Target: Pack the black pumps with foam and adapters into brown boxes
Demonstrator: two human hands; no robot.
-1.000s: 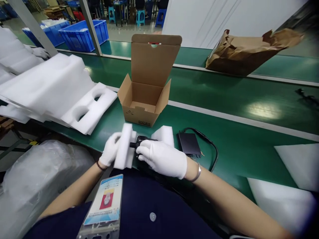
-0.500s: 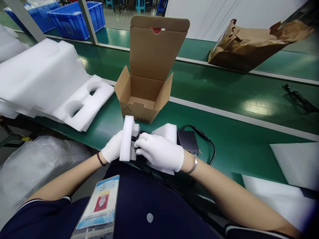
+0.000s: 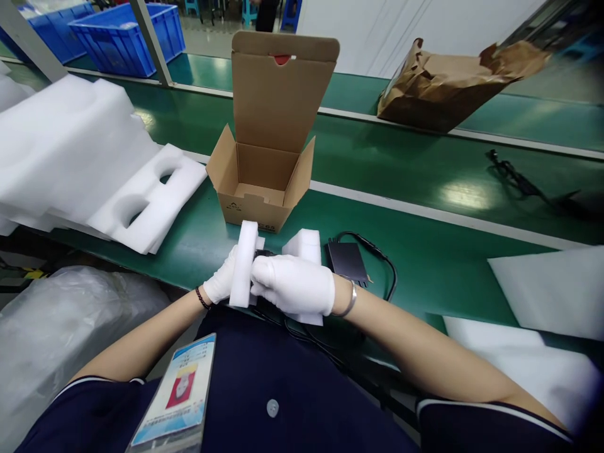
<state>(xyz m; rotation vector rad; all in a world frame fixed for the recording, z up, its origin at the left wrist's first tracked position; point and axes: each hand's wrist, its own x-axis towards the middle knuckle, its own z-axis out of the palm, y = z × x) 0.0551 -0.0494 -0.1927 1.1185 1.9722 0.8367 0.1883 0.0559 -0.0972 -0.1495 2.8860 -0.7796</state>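
My left hand [image 3: 221, 280], in a white glove, grips a white foam insert [image 3: 244, 264] held upright from its left side; the foam hides most of its fingers. Against the insert's right face, my gloved right hand [image 3: 292, 283] has its fingers curled closed around a black part [image 3: 265, 253], of which only a bit shows. A second white foam block [image 3: 304, 245] is partly behind my right hand. To its right lies a flat black box-shaped device [image 3: 348, 261] with a black cable [image 3: 377, 248] looping round it. Just beyond my hands, an open cardboard box [image 3: 257, 211] stands with its lid raised.
White foam sheets [image 3: 70, 145] are stacked at the left, and more foam [image 3: 557, 289] lies at the right. A crumpled brown paper bag [image 3: 429, 94], a black cord [image 3: 514, 176] and blue crates [image 3: 127, 41] are farther back. Clear plastic bagging [image 3: 85, 327] sits below left.
The view has shifted slightly, so the surroundings appear farther left. My right hand's fingers have pressed closer to the foam insert, and less of the black part shows.
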